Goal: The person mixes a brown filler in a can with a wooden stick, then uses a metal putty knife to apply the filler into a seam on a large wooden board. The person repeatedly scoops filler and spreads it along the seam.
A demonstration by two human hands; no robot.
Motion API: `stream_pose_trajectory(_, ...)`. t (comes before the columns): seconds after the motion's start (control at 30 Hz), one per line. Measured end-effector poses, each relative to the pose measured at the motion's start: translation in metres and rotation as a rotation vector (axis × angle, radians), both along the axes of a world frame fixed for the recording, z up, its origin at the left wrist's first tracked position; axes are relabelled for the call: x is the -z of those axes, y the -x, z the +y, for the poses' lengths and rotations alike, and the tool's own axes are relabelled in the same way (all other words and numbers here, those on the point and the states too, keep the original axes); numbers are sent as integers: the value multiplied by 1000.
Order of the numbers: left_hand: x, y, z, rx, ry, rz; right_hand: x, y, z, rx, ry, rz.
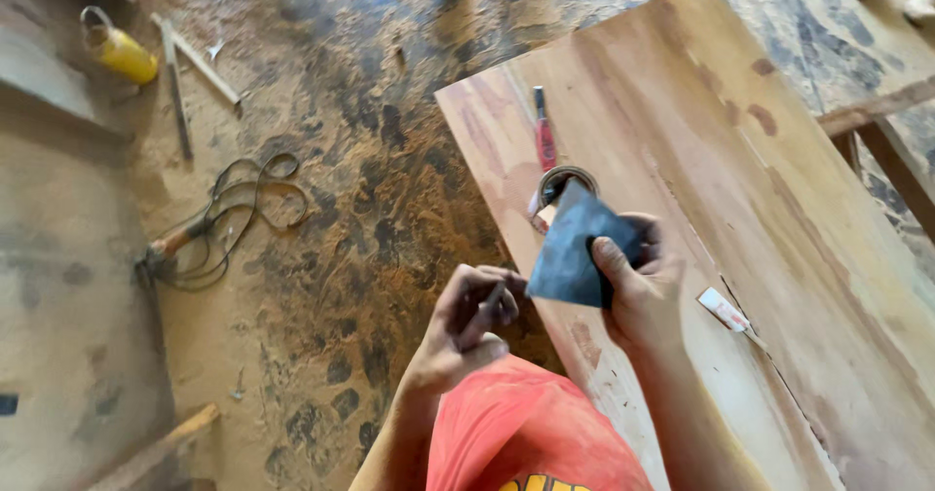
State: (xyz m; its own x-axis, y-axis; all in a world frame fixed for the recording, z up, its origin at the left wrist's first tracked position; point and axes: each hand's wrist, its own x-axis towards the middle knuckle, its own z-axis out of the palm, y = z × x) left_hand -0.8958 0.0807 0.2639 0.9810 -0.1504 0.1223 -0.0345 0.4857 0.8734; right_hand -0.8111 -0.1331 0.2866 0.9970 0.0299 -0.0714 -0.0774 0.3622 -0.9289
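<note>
My right hand (638, 282) grips a dark grey, roughly triangular sheet (570, 252) that looks like sandpaper, held above the near edge of a large wooden board (740, 218). My left hand (472, 321) is closed just left of it, pinching a small thin object between thumb and fingers; what it is I cannot tell. On the board beyond the sheet stands a small open round tin (560, 187), and a red-handled tool (543, 135) lies past it.
A small white tube (726, 311) lies on the board to the right. A tool with a coiled cord (219, 223), a yellow can (119, 51) and wooden sticks (190, 67) lie on the sawdust-covered floor. A wooden frame (881, 126) is at right.
</note>
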Motion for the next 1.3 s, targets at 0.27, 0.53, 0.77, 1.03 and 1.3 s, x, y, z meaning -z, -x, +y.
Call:
stream_pose_trajectory(0.27, -10, 15, -13, -155, -37, -19, 35, 11, 37, -371, -186, 332)
stream_pose_trajectory(0.53, -34, -16, 18, -324, -512, -230, 39, 40, 3, -696, 285, 370)
stream_pose_trajectory(0.77, -86, -24, 59, -123, -1070, -530, -1, 2, -33, -366, 582, 98)
stream_pose_trajectory(1.03, -109, -18, 59, 18, -1165, -664, -66, -5, 5, -482, 706, -233)
stream_pose_trajectory(1.3, -131, 0, 82, -134, -1307, -628, -68, 26, 25, -925, 760, -237)
